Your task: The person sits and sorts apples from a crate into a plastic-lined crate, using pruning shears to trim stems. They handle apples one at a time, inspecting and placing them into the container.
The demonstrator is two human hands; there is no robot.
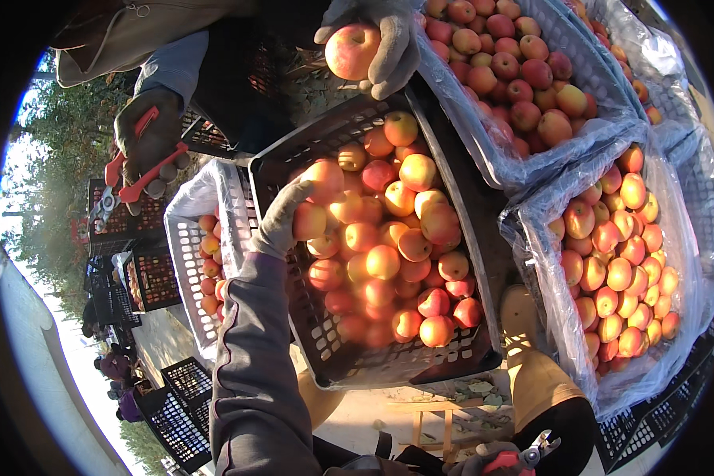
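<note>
A black plastic crate (482,285) of red and yellow apples (383,262) stands before me. My left hand (282,217), in a grey glove, reaches over its left side. Its fingers are around an apple (309,221), and a second, slightly blurred apple (323,178) lies against the fingers; whether that one is also gripped is unclear. At the bottom edge my gloved right hand (479,459), partly cut off, is shut on red-handled pruning shears (532,455), their metal blades pointing up and right.
Opposite me, a co-worker's gloved hand (392,53) holds an apple (352,51); their other hand (149,131) holds red-handled shears (149,184). Plastic-lined crates (529,238) (500,172) of apples stand at right, another lined crate (181,238) at left. A wooden stool (434,407) stands below.
</note>
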